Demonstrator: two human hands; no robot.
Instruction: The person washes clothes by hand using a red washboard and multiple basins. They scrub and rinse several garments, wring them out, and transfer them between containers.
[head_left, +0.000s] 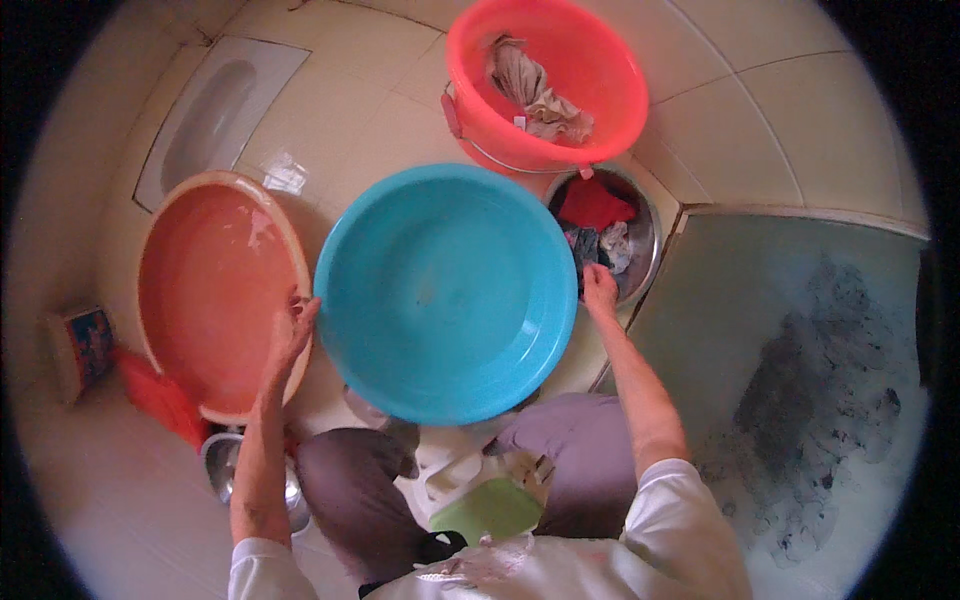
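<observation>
A large blue plastic basin (427, 292) stands in front of my knees, with a little water seeming to lie in it. My left hand (301, 322) is at the right rim of the orange plastic basin (217, 300), close beside the blue one, its fingers curled. Whether it grips that rim is unclear. On the other side, my right hand (600, 289) reaches over the near edge of a metal bowl (646, 255), fingers bunched at a dark cloth (583, 244). Its fingertips are partly hidden. A red cloth (596, 204) and a pale cloth (616, 246) share the bowl.
Behind the metal bowl stands a red bucket (480, 112) holding a beige cloth (525, 82). A squat toilet (217, 112) is set in the floor at far left. A box (86, 345), red plastic (161, 394) and metal bowls (221, 457) lie left. Right is a stained glass panel (720, 300).
</observation>
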